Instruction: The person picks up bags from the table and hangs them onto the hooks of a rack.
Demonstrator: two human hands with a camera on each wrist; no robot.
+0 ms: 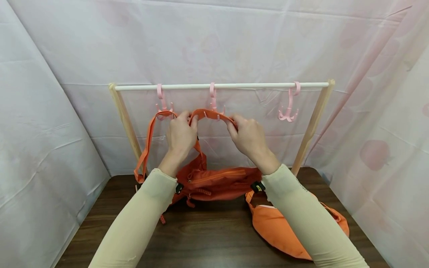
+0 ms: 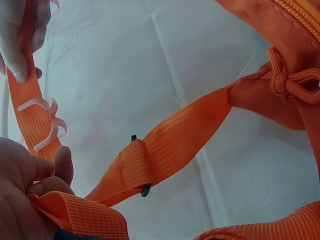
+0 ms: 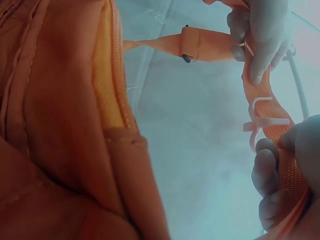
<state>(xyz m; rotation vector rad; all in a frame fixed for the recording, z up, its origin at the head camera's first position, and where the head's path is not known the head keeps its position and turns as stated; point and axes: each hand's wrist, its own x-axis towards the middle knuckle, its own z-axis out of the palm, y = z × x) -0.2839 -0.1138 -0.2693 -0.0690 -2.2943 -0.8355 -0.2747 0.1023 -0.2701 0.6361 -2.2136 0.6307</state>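
markings: no readable text, label, brand or number.
the small black fitting (image 1: 257,187) at the right-hand end of the rust-orange zipped fabric bag (image 1: 231,188) bears a yellow-green mark, too small in the head view to be made out.

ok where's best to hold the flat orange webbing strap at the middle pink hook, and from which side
The flat orange webbing strap is probably best pinched on both sides of the middle pink plastic hook, coming from the front, as the left hand and right hand do: it arches there as a thin band, and prongs occupy the stretch between.
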